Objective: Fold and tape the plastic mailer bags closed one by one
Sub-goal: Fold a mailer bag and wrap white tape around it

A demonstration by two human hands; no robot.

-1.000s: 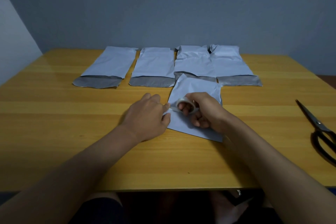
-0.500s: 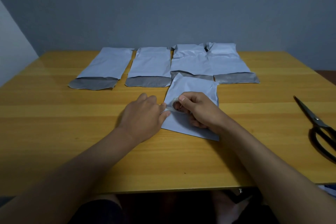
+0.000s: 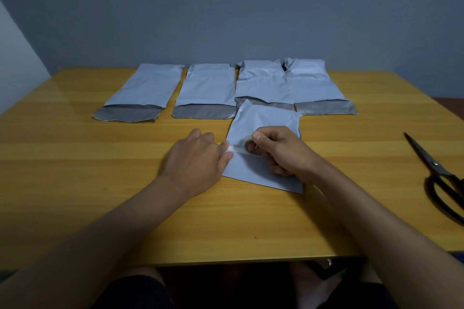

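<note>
The folded mailer bag (image 3: 263, 148) lies flat on the wooden table (image 3: 100, 183), under both hands. The right hand (image 3: 281, 150) curls its fingers round a small roll of clear tape (image 3: 249, 146), forefinger over the top of the roll, the other fingertips tucked beneath it against the bag. The left hand (image 3: 195, 160) pinches the loose end of the tape strip (image 3: 234, 149) between thumb and forefinger, just at the bag's left edge. Compared with half a second ago, the two hands have drawn apart: a short length of tape now stretches between roll and left fingertips, where before they nearly touched (the bag itself has not shifted). Beyond the right fingers, four unfolded mailer bags (image 3: 208, 88) lie in a row with grey flaps open, the third one's flap partly under the folded bag. Black-handled scissors (image 3: 437, 170) rest well to the right of the right hand.
</note>
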